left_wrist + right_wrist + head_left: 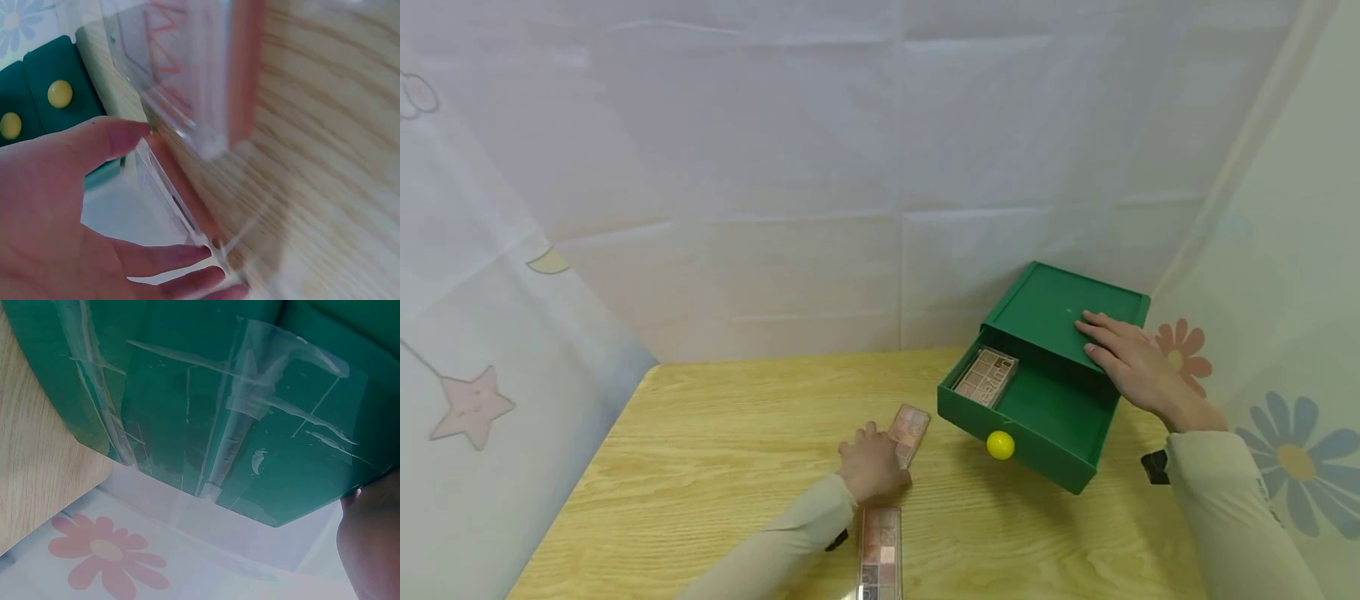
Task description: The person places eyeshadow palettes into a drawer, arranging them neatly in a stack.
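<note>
A green drawer box [1045, 304] stands at the table's back right. Its drawer [1037, 417], with a yellow knob [1000, 444], is pulled out and holds one pink eyeshadow palette [987, 377]. My right hand [1105, 342] lies flat on the box's top, fingers straight. My left hand [880, 454] is on the near end of a second palette [913, 423] lying on the table. In the left wrist view the thumb [106, 140] and fingers [187, 262] pinch its clear edge [175, 194]. A third palette [880, 550] lies by the front edge, under my left wrist.
The wooden table [715, 450] is walled by white cloth at the back and patterned cloth on both sides. The green box's side [219, 394] carries strips of clear tape. A small black object [1153, 467] sits by my right sleeve.
</note>
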